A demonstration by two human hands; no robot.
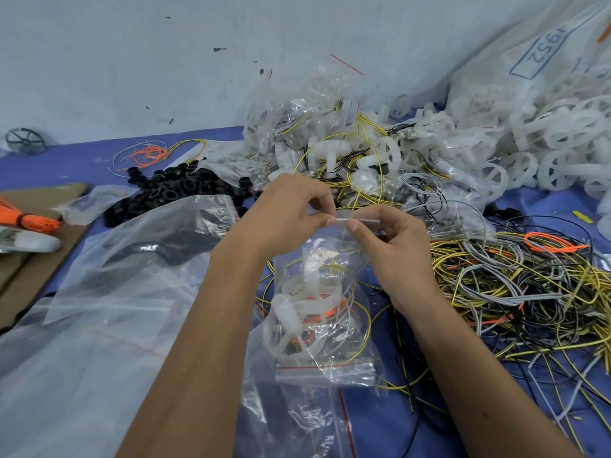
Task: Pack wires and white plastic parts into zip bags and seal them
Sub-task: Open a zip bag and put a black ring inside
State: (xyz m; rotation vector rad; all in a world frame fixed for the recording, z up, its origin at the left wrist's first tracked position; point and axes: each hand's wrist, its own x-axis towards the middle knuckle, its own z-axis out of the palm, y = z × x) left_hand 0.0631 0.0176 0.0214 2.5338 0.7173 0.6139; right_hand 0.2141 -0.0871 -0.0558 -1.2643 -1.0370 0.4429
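Note:
A clear zip bag point(317, 292) hangs in front of me, holding a white plastic wheel part, yellow wire and a bit of orange wire. My left hand point(284, 216) and my right hand point(393, 246) both pinch the bag's top strip between thumb and fingers, thumbs almost meeting at the middle. Under it lies another zip bag point(327, 371) with a red line. A tangle of loose wires point(522, 292) in yellow, grey, black and orange spreads to the right. White plastic wheel parts point(562, 147) pile up at the back right.
A heap of filled bags point(297, 117) stands behind my hands against the wall. Black rings point(172, 190) lie at mid left, partly under a large clear bag point(132, 259). An orange wire bundle point(26, 218) and cardboard point(39, 233) sit at the far left. Blue cloth covers the table.

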